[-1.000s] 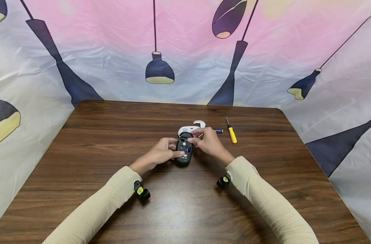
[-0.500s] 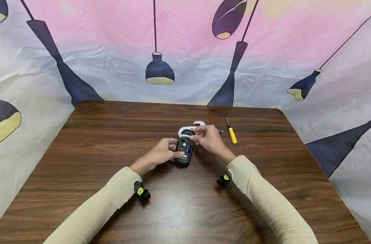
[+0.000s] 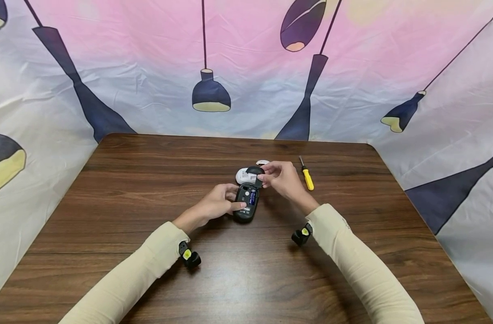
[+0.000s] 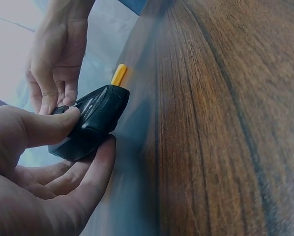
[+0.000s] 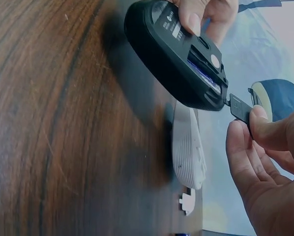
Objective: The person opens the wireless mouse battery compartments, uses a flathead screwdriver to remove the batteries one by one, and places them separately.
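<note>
My left hand [image 3: 215,201] holds a black computer mouse [image 3: 242,212] with its underside up, thumb on top and fingers beneath. A blue battery [image 3: 252,196] lies in the mouse's open compartment. Just beyond the mouse's far end, my right hand [image 3: 284,180] pinches a black battery cover [image 3: 254,170] between thumb and fingers. In the right wrist view the cover's narrow tab [image 5: 240,108] is close to the mouse's end; whether they touch I cannot tell. The left wrist view shows the mouse [image 4: 90,120] raised off the tabletop, partly hidden by the left thumb.
Behind the black mouse a white mouse [image 3: 243,176] lies on the wooden table [image 3: 169,162], with a white cover [image 3: 262,162] beside it. A yellow-handled screwdriver [image 3: 308,178] is to the right. A blue object [image 5: 182,234], mostly cut off, shows at the right wrist view's bottom edge.
The right hand has drawn the black cover off the mouse, away and to the right, baring more of the battery compartment. The left hand has hardly moved.
</note>
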Action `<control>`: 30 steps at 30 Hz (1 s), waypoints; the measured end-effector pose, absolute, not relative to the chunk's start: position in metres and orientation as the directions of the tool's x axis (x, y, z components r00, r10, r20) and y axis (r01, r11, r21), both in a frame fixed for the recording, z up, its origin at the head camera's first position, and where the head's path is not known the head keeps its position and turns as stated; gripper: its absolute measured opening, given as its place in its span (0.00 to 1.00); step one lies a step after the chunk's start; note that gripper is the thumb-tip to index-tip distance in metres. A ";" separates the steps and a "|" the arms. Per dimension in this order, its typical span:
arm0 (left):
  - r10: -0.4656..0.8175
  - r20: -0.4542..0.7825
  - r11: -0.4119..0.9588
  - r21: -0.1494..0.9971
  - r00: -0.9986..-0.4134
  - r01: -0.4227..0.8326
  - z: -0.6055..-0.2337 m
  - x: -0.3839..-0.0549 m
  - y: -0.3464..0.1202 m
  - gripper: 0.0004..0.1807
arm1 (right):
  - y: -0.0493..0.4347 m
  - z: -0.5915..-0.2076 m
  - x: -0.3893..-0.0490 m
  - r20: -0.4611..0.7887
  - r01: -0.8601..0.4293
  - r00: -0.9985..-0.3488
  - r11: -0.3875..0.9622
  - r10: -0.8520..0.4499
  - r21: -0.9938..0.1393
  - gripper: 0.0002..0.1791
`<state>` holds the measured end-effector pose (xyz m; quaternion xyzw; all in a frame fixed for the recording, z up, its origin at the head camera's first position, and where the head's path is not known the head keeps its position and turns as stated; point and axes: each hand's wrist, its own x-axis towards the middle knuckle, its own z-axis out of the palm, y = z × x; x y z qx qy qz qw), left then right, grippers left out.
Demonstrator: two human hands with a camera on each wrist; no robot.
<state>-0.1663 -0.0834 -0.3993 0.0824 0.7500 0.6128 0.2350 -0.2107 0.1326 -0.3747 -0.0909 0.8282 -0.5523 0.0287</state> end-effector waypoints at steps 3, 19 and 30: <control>0.405 -0.251 0.242 0.957 -0.879 -0.162 -0.399 -0.166 -0.084 0.31 | 0.138 -0.374 -0.211 0.048 -0.112 -0.983 0.374 -0.176 -0.921 0.13; 0.355 -0.264 0.242 0.953 -0.897 -0.185 -0.397 -0.167 -0.085 0.32 | 0.167 -0.386 -0.209 0.035 -0.134 -0.974 0.446 -0.224 -0.885 0.12; 0.343 -0.245 0.177 0.965 -0.907 -0.194 -0.396 -0.169 -0.085 0.31 | 0.182 -0.399 -0.206 -0.035 -0.117 -0.962 0.523 -0.272 -0.844 0.11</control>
